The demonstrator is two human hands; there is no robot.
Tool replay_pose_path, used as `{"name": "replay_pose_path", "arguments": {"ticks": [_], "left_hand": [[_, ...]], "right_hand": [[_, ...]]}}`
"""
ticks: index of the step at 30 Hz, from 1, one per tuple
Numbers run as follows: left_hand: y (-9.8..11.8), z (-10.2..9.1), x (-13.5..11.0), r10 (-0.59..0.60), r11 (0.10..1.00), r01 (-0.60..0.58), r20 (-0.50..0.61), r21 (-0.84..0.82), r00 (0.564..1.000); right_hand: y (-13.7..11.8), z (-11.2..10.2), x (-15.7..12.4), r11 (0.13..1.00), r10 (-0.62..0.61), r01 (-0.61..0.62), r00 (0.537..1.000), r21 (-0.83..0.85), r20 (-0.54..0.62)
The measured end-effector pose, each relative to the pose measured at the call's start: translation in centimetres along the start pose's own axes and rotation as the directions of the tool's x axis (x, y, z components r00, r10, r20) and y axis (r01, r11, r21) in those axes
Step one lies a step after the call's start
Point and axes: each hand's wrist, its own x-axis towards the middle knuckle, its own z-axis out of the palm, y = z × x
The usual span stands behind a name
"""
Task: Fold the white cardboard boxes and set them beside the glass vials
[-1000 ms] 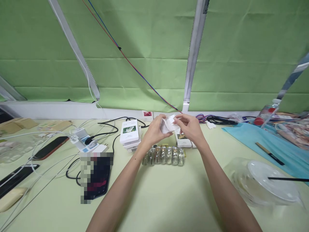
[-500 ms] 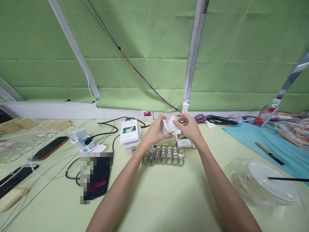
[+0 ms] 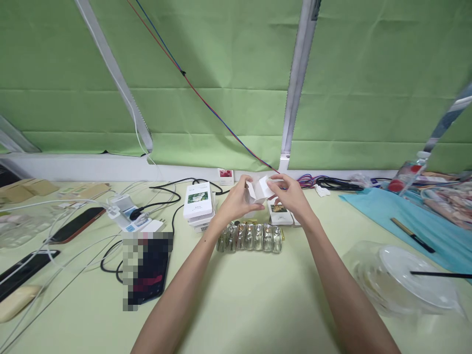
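A small white carton (image 3: 257, 191) is held up above the table, its top flaps standing open. My left hand (image 3: 238, 199) wraps round its left side. With closed fingers, my right hand (image 3: 289, 192) grips a flap at the carton's right edge. Below my hands lies a row of small clear glass bottles (image 3: 254, 238), side by side, with metallic-looking tops. Left of my left hand is a stack of white printed boxes (image 3: 198, 204). Partly behind my right hand, another printed box (image 3: 280, 212) lies on the table.
Phones (image 3: 77, 225) and tangled cables lie left beside a white power strip (image 3: 138, 221). A lidded plastic container (image 3: 413, 278) with a black straw stands at right. Behind it, a knife (image 3: 413, 235) lies on blue cloth (image 3: 376, 206). A small box (image 3: 225, 176) stands by the wall.
The carton's right flap has been pulled a little outward by my right hand, so the opening shows wider. My left hand stays in place round the carton.
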Motion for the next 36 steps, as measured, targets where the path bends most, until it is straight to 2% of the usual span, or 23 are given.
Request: {"name": "replay_pose_path", "arguments": {"ticks": [3,7,11,16,21,26,36], "left_hand": [[-0.1,0.0,0.1,-0.001,1.0,0.001,-0.01,-0.025,1.0],[-0.4,0.0,0.2,-0.013,0.997,0.007,-0.077,-0.082,0.997],[-0.7,0.2,0.4,-0.065,0.971,0.035,-0.122,-0.236,0.99],[-0.2,0.4,0.3,-0.212,0.831,0.152,-0.051,-0.536,0.976],[0.3,0.5,0.2,-0.245,0.737,0.203,0.025,-0.644,0.969],[0.2,0.8,0.2,-0.246,0.709,0.203,0.033,-0.676,0.969],[0.0,0.8,0.4,-0.262,0.719,0.206,0.016,-0.664,0.965]], "right_hand": [[-0.2,0.1,0.0,0.999,-0.019,0.018,1.0,0.034,0.017],[-0.2,-0.2,0.3,0.998,-0.047,0.045,0.998,0.037,0.042],[0.4,-0.9,0.3,0.998,-0.048,0.053,0.988,-0.03,0.147],[0.7,-1.0,-0.3,0.992,0.023,0.018,0.945,-0.121,0.327],[0.2,-0.2,-1.0,0.993,0.007,0.045,0.907,-0.113,0.42],[0.1,0.2,-1.0,0.993,-0.014,0.06,0.913,-0.1,0.408],[0.4,0.2,-0.7,0.978,-0.031,0.102,0.935,-0.182,0.354]]}}
